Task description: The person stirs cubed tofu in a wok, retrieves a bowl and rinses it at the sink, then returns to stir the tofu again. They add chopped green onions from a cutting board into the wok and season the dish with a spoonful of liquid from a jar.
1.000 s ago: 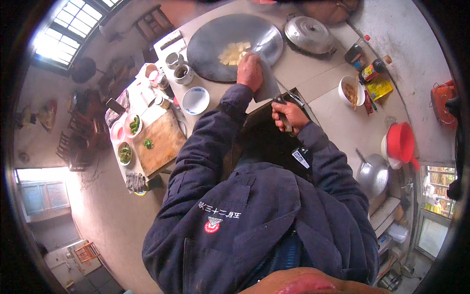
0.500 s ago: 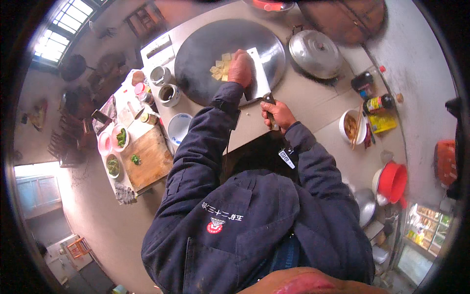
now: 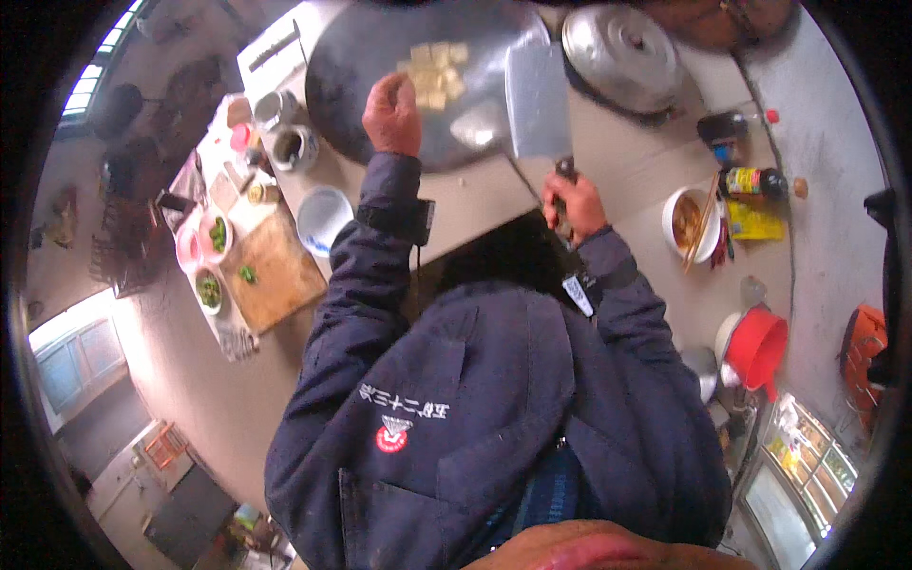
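My right hand (image 3: 575, 204) grips the handle of a cleaver (image 3: 537, 100). Its broad pale blade points away from me, over the right rim of a big dark wok (image 3: 342, 95). Several pale yellow slices, which look like tofu, (image 3: 435, 71) lie grouped in the wok. Close to the slices, above the wok's near-left part, my left hand (image 3: 391, 119) is closed with its fingers curled. What it holds, if anything, is hidden. A bright whitish patch (image 3: 478, 126) shows in the wok beside the blade; I cannot tell whether it is liquid or glare.
A metal lid (image 3: 622, 62) sits right of the wok. Farther right are a bowl of food (image 3: 682, 226) with chopsticks, a dark bottle (image 3: 750, 182) and a red ladle-like vessel (image 3: 757, 347). On the left are a white bowl (image 3: 324, 220), jars (image 3: 293, 148) and a wooden chopping board (image 3: 275, 271).
My left hand has moved left, off the slices and away from the blade. The cleaver has shifted right, from above the wok toward its right rim. The whole view has shifted too.
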Motion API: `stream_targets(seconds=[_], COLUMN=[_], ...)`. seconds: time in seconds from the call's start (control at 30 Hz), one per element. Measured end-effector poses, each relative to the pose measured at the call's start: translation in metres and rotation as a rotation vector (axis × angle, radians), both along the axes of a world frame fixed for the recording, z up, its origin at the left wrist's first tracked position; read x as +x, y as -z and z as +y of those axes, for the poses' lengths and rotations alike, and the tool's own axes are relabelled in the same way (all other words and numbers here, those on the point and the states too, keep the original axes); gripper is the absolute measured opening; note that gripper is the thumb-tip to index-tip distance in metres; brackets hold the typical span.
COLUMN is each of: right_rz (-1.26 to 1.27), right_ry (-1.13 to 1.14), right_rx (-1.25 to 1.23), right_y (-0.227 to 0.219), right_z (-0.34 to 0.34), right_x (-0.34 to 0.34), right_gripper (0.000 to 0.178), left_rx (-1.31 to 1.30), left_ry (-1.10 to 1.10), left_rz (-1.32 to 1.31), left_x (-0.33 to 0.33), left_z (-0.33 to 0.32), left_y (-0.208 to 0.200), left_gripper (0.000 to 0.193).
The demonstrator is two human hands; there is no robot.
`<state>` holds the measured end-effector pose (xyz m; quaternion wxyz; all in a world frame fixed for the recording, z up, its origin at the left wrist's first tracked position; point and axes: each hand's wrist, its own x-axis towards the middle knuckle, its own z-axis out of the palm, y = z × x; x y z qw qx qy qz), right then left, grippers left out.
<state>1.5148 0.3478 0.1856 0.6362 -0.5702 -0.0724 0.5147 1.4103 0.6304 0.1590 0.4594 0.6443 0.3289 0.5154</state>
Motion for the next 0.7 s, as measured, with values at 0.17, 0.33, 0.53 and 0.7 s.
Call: stream_targets(seconds=[0.17, 0.33, 0.53, 0.7], right_rz=[0.092, 0.063, 0.105, 0.112], right_ry=[0.016, -0.002, -0.005, 0.007], right_rx=[0.002, -0.024, -0.014, 0.017], right_y=[-0.003, -0.003, 0.0, -0.003], right_z=[-0.038, -0.064, -0.088, -0.102], right_x=[-0.009, -0.015, -0.022, -0.025], right_gripper=[0.019, 0.017, 0.019, 0.016], left_rx=[0.261, 0.222, 0.258, 0.249], left_ry=[0.198, 0.226, 0.187, 0.213], left_rz=[0.683, 0.992, 1.101, 1.253], left_x=[-0.057, -0.069, -0.064, -0.065], left_z=[-0.075, -0.122, -0.128, -0.12], left_y=[0.011, 0.043, 0.068, 0.067], left_gripper=[0.014, 0.025, 0.018, 0.019])
